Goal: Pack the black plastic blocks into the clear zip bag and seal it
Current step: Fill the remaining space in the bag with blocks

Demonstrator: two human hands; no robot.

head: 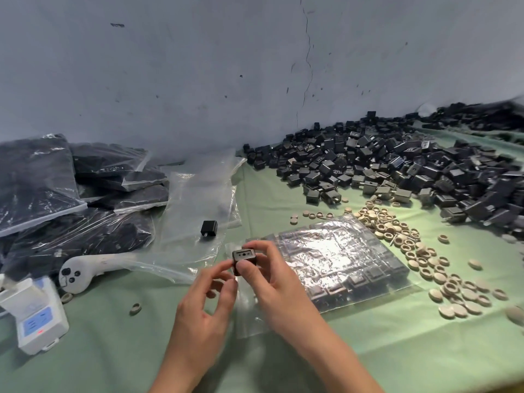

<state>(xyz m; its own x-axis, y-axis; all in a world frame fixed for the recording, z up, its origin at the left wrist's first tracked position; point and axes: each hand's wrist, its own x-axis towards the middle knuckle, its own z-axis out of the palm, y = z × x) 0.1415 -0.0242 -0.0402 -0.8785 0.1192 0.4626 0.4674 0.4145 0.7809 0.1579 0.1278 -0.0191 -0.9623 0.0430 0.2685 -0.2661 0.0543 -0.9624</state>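
Note:
My right hand (276, 275) pinches a single black plastic block (244, 258) just above the open mouth of a clear zip bag (340, 259). That bag lies flat on the green cloth and holds several rows of black blocks. My left hand (207, 304) hovers beside the block with its fingers curled, fingertips close to it; whether they touch it I cannot tell. A large loose pile of black blocks (397, 165) spreads across the back right. One lone block (209, 228) lies on empty clear bags (198, 211) at centre left.
Filled, sealed bags of black blocks (71, 188) are stacked at the left. Beige round caps (425, 259) are scattered right of the open bag. A white handheld controller (85, 269) and a white box-shaped device (37, 316) sit at the lower left. A grey wall stands behind.

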